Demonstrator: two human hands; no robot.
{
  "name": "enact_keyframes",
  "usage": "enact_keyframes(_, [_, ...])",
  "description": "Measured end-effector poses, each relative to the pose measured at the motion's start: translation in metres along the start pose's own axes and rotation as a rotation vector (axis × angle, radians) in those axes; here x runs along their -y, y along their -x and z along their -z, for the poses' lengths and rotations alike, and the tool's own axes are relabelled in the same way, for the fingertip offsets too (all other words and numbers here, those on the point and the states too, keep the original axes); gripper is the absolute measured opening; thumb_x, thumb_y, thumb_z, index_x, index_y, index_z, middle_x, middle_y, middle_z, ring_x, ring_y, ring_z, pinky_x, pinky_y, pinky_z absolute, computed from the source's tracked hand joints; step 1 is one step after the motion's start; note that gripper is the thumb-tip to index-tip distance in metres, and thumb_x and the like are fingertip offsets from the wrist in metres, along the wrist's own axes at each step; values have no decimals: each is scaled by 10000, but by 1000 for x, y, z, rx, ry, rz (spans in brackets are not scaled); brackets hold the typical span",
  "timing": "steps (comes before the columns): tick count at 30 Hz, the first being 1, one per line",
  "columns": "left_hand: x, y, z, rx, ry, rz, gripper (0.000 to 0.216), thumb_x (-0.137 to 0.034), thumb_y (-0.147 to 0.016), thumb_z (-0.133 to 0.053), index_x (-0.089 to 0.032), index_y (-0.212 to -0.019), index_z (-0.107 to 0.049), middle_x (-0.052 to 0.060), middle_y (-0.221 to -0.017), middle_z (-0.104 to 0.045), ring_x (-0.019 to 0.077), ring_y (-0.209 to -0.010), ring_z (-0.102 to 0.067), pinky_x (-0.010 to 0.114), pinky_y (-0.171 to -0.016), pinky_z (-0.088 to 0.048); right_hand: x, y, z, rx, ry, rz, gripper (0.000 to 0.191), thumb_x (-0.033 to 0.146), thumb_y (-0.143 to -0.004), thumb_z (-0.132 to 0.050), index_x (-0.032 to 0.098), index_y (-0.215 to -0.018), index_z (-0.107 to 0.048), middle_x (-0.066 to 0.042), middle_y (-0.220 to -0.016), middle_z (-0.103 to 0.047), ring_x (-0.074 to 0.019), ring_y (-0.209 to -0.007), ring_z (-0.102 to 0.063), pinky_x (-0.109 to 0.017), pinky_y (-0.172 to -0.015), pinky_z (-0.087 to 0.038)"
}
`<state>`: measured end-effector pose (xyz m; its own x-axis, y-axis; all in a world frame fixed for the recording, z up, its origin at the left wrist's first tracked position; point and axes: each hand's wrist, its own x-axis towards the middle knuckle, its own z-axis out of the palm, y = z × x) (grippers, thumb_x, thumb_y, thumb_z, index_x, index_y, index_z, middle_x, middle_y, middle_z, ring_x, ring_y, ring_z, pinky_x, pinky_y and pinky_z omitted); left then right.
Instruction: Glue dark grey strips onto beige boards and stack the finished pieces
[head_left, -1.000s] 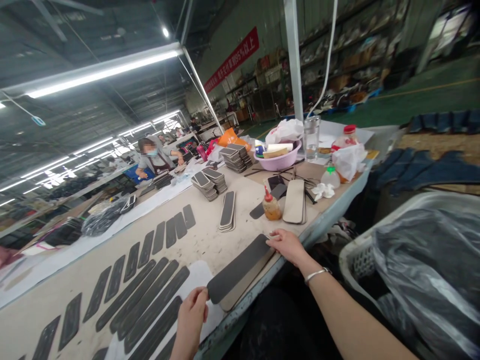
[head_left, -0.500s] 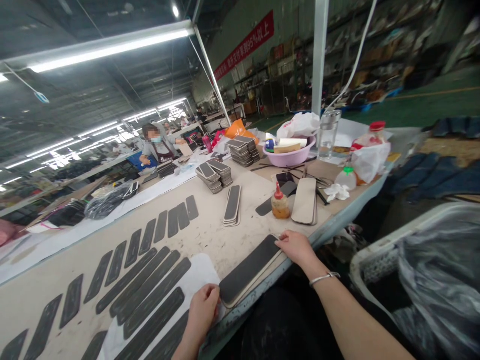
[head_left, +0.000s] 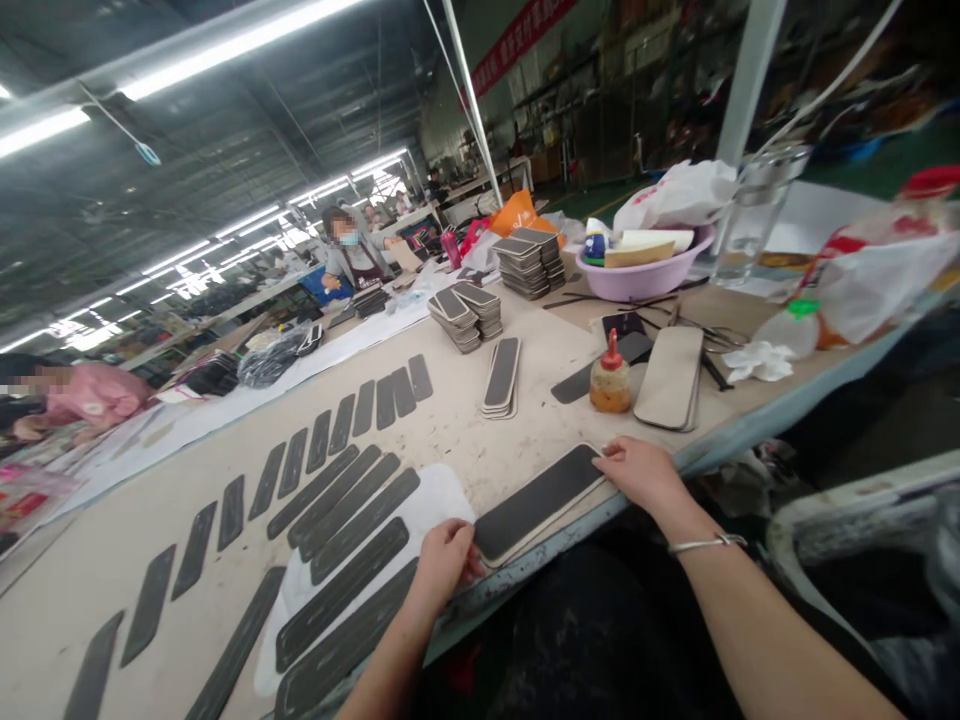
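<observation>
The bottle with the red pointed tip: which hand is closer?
Right. The right hand is just in front of the bottle; the left hand is farther off, leftward.

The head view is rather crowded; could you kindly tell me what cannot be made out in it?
In the head view:
Pale piece: mostly hidden by the dark strip.
Red banner: end cut off by top edge.
Red-capped bottle: partly hidden by white bag.
White basket: cut off by right edge.

A thin, silver-coloured metal bangle point(head_left: 701, 545) circles the right wrist point(head_left: 685, 521) (a small bend shows near its outer end). The left hand point(head_left: 445, 562) and right hand point(head_left: 643, 475) are bare, as are both forearms point(head_left: 765, 630), and dark, nearly black clothing point(head_left: 589, 635) covers the lap, its details lost in shadow.
</observation>
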<state>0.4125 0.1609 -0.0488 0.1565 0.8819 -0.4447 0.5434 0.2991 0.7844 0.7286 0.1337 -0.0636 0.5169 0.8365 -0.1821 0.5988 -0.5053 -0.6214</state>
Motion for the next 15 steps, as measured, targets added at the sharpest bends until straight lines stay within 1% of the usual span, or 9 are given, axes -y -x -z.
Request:
enact_keyframes(7, [-3, 0, 0, 0, -197, -30, 164, -291, -815, -501, -176, -710, -553, -28, -505, -563, 130, -432, -583, 203, -387, -402, -1, -1, -2, -5, 37, 9, 170, 323, -748, -635, 176, -834, -647, -31, -762, -684, -199, -762, -627, -276, -662, -408])
enact_keyframes(15, [-8, 0, 1, 9, -275, -14, 134, -260, -815, -512, -176, -718, -549, -37, -457, -568, 138, -432, -590, 201, -405, -425, -1, -2, -3, -7, 53, 16, 181, 308, -754, -627, 165, -864, -643, -42, -779, -683, -193, -755, -628, -265, -658, -412])
